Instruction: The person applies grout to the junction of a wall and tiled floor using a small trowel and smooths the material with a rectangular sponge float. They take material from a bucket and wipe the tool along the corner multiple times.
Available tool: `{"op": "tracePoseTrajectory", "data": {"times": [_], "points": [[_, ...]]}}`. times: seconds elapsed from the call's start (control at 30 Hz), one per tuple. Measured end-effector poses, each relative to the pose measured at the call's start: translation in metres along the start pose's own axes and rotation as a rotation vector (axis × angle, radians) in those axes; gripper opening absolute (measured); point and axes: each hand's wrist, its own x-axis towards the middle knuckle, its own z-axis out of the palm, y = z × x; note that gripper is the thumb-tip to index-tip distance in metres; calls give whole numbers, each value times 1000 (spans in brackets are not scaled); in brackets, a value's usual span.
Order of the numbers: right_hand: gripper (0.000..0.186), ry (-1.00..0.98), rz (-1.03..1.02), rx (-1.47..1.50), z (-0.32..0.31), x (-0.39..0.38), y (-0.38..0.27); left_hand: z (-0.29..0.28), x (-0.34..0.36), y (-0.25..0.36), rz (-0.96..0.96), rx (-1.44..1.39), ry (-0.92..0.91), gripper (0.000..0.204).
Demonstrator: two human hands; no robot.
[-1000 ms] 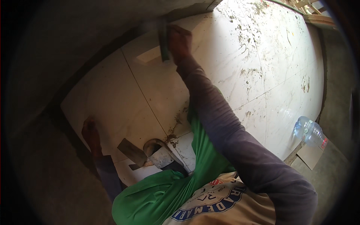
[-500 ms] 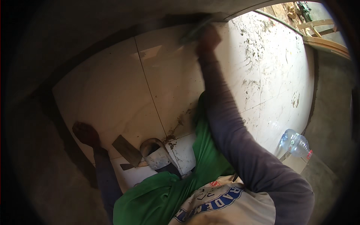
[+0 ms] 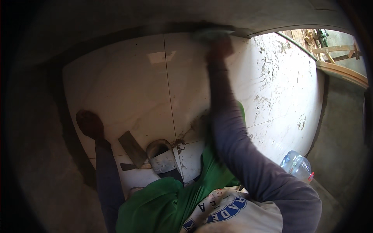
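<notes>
My right hand (image 3: 220, 48) is stretched out to the far edge of the pale floor tiles (image 3: 128, 85). It grips a flat, pale greenish thing (image 3: 208, 35), smeared by motion, which lies along the dark strip between tiles and wall. My left hand (image 3: 90, 124) rests in shadow on the tiles near their left edge, its fingers looking curled in with nothing visible in them. Close to it lie a flat rectangular dark plate (image 3: 132, 148) and a small tool with a dark blade (image 3: 128, 167). Beside these is a worn sandal (image 3: 162, 159) on my foot.
A large clear plastic bottle (image 3: 297, 165) lies to the right. Dark dirt specks (image 3: 264, 77) cover the brighter tiles on that side, and crumbs lie at a tile joint (image 3: 179, 143). Wooden boards (image 3: 342, 72) show beyond the sill at upper right.
My right hand has swept slightly right with the flat thing, which now lies more level along the wall. The view has shifted a little; my left hand stays on the tiles.
</notes>
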Motion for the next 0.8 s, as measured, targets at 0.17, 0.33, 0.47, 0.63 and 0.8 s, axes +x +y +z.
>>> {"op": "tracePoseTrajectory", "data": {"times": [0.17,0.33,0.47,0.63,0.8], "points": [[34,-52,146,-217,85,-130,-4,-5,-6,-29,110,28,60,28],[27,-152,-588,-496,-8,-40,21,18,-1,-73,261,222,199,26],[36,-242,-557,-915,-85,59,-28,13,-3,-20,199,161,170,25],[32,-51,-58,-407,-32,24,-36,5,1,-38,183,123,159,26],[33,-234,-532,-608,9,-24,9,17,0,-43,263,296,204,27]]}}
